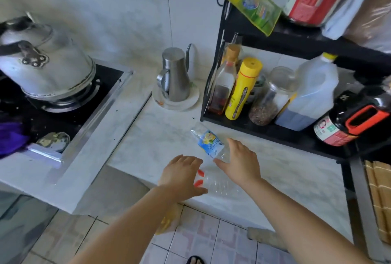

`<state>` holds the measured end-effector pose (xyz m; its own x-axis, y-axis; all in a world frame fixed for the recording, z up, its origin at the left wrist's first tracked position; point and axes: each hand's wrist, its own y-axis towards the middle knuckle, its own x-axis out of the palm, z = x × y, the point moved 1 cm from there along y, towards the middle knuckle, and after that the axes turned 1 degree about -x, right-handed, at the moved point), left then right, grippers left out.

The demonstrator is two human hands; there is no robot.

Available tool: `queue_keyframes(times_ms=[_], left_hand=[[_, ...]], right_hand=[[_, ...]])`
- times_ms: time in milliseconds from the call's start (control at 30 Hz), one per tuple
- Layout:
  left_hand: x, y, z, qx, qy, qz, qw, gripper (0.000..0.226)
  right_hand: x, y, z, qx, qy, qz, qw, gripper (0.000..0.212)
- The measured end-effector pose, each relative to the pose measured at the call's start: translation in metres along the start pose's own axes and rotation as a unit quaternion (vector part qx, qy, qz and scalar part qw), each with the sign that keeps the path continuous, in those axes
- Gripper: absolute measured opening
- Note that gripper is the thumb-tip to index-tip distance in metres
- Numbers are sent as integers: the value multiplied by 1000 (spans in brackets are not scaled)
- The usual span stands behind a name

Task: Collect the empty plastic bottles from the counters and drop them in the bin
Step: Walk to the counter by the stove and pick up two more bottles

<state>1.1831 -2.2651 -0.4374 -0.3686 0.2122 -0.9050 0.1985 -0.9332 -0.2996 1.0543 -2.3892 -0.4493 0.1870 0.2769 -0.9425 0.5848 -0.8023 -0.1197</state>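
Two empty clear plastic bottles lie on the white marble counter (160,137) near its front edge. The bottle with the blue and yellow label (208,142) lies further back. The bottle with the red label (220,183) lies nearer, between my hands. My left hand (182,174) is spread over the red-labelled end, fingers apart, and hides part of that bottle. My right hand (240,161) hovers with fingers apart just right of the blue-labelled bottle, its thumb at that bottle's near end. Neither hand has closed on a bottle. No bin is in view.
A black rack (273,130) on the right holds sauce bottles, jars and a large jug. A steel oil pot (174,75) stands on a plate behind the bottles. A kettle (42,60) sits on the stove at left. Tiled floor lies below the counter edge.
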Motion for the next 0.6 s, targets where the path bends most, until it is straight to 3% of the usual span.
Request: queue_keyframes(times_ms=[200,400,600], left_hand=[[20,2,-12,11,-22,-12,1000,54],[10,-8,-35,-24,-27,11,999,56],[-29,-54,-87,-136,-62,69,986,62]], right_hand=[[14,17,0,0,-13,-38,999,52],[3,35,-16,-35,-9,-25,999,48],[-20,52,-72,-82,19,21,996,50]])
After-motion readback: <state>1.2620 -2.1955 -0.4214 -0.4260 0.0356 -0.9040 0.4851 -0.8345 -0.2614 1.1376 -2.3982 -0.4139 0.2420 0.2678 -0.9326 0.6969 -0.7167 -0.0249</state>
